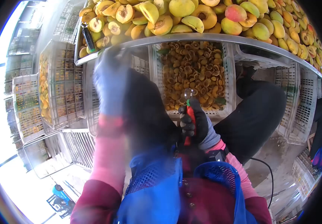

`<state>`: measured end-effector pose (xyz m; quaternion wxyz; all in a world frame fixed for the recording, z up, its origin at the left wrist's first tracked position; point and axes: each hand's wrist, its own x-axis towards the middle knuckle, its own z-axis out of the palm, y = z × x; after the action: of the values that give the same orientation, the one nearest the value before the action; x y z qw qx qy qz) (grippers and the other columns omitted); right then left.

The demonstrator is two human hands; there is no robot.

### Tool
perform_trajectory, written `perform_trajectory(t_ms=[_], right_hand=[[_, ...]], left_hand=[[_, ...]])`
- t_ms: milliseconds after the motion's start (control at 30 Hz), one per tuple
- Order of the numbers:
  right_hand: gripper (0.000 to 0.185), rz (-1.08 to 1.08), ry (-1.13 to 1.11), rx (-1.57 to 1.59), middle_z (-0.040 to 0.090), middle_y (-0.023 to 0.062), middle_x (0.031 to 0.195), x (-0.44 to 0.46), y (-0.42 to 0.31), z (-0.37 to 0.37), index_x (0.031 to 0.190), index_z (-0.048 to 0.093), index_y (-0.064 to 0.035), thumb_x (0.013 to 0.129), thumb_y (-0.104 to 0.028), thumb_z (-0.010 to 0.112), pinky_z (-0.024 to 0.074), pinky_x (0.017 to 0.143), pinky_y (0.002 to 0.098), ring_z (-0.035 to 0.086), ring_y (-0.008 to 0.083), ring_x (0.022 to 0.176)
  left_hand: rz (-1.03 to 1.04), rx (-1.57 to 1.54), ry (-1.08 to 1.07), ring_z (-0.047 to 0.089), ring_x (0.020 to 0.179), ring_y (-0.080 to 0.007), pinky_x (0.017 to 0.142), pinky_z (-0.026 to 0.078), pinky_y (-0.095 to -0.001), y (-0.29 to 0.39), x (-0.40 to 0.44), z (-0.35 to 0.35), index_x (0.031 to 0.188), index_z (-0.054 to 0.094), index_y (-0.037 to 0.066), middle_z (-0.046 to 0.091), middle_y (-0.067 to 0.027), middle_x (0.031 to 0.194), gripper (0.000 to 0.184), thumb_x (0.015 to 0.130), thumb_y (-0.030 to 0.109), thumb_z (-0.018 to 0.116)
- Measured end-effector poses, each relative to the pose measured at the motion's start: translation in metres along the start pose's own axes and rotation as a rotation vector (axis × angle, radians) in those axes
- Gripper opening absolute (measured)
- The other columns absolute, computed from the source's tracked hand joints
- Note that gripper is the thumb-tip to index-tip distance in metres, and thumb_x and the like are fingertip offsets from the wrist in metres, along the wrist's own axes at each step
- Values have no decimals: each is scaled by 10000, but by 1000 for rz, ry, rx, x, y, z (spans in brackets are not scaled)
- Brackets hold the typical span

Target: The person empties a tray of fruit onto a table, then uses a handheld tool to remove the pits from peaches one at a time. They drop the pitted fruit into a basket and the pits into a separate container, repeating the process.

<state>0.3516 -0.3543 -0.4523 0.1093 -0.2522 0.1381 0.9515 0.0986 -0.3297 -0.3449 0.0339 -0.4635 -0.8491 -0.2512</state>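
Note:
My right hand, in a dark glove with a grey cuff, is closed around the red handle of a pitting spoon. The tool's metal loop points up, above a crate of brown-orange fruit scraps. My left hand, in a pale grey-blue glove, is smeared by motion at the near-left edge of the metal tray. Its fingers cannot be made out, nor whether they hold anything. Halved yellow peaches lie heaped in the tray beyond it, some with the stone cavity showing.
A black-handled tool with a green end lies at the tray's left corner. Whole peaches fill the tray's middle and right. Plastic crates with fruit stand at left, and more crates at right. My legs flank the scrap crate.

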Motion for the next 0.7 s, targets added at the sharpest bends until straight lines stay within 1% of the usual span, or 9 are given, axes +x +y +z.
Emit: perform_trajectory(t_ms=[67,167,333,367,400,500,567,667,700], right_hand=[[368,-116,153,-101,350,-60,568,-2,1,9,871,541,-129,920,-492,513,243,357,206,315,55,409],[463,-201,290,-264,461,-43,608,-10,-9,19,942,544,-119,877,-577,524,322,365,213,412,65,436],[455,-559,333,-522,454,-36,607,-1,-22,22,979,543,-112,883,-556,530,323,374,228,415,75,438],[455,-650,319,-628,453,-34,606,-3,-25,28,984,540,-109,883,-553,531,323,376,230,414,76,438],[448,-597,247,-523,454,-31,605,-7,-28,35,989,538,-103,882,-538,543,324,376,232,414,76,434],[425,-493,185,-371,464,-19,609,-17,-32,67,1016,531,-85,876,-482,585,330,374,233,413,73,424],[414,-496,335,-479,481,-8,620,-19,-26,87,1052,527,-70,870,-430,617,335,373,229,413,71,421],[426,-547,219,-490,552,32,715,-23,-32,69,1119,519,-59,843,-350,662,358,376,221,430,75,421],[431,-549,165,-480,565,40,737,-25,-32,67,1127,517,-58,839,-343,665,363,376,222,435,77,422]], left_hand=[[34,-19,-20,609,914,-332,800,482,-429,37,35,33,1151,583,38,604,-171,1048,563,786,456,683],[147,373,-4,604,967,-328,821,476,-434,53,82,76,1077,555,8,588,-170,1080,731,705,628,661],[365,99,91,582,649,-266,582,464,-383,41,50,47,1054,601,55,560,-85,791,402,735,250,748],[322,-40,22,597,678,-285,600,481,-375,48,28,37,1121,594,62,569,-103,838,462,701,160,759],[513,-30,7,618,735,-308,646,501,-376,46,8,30,1169,584,70,579,-130,929,532,673,125,769],[589,148,-299,545,1044,-361,833,478,-405,53,-52,19,1228,557,100,522,-162,1152,674,593,155,775],[564,92,-365,525,1104,-349,902,459,-391,55,-78,23,1261,521,75,518,-164,1162,693,615,148,761],[331,-493,-428,518,1143,-293,954,440,-370,51,-84,26,1315,457,36,503,-166,1219,727,653,127,743],[85,-798,-546,516,1145,-263,965,431,-354,49,-87,25,1323,431,3,498,-164,1236,649,755,199,677]])
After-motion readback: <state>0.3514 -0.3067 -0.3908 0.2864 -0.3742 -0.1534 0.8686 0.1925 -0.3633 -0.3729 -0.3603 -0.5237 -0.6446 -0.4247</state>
